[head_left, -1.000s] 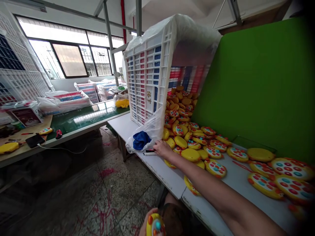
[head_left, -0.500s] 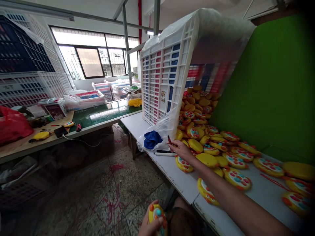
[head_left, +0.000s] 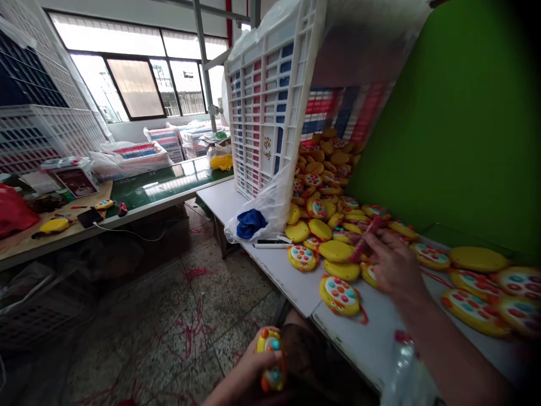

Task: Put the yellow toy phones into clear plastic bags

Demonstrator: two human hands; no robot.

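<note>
My left hand [head_left: 249, 366] is closed around a yellow toy [head_left: 270, 336] with orange and teal buttons, low over the floor. Its thumb presses across the toy's face. Over the white table [head_left: 291, 285], my right hand [head_left: 391, 262] grips a slim red pen-like stick [head_left: 366, 237], blurred by motion. Below that hand are yellow toys, some face down. A loose button toy [head_left: 340, 295] with a red cord lies by the table's front edge. Beside the heap lies a white pen [head_left: 270, 245].
A tilted white crate [head_left: 270, 113] spills a heap of toys [head_left: 323, 163] onto the table. Blue cloth [head_left: 251, 224] rests in plastic at its foot. A clear bottle [head_left: 403, 366] stands near my right forearm. At left is a green-topped bench [head_left: 169, 179]; red threads [head_left: 194, 321] litter the floor.
My right hand has moved right and nearer, from beside the pens to above the toys, carrying the red stick. My left hand still holds its toy. The view has shifted right and down.
</note>
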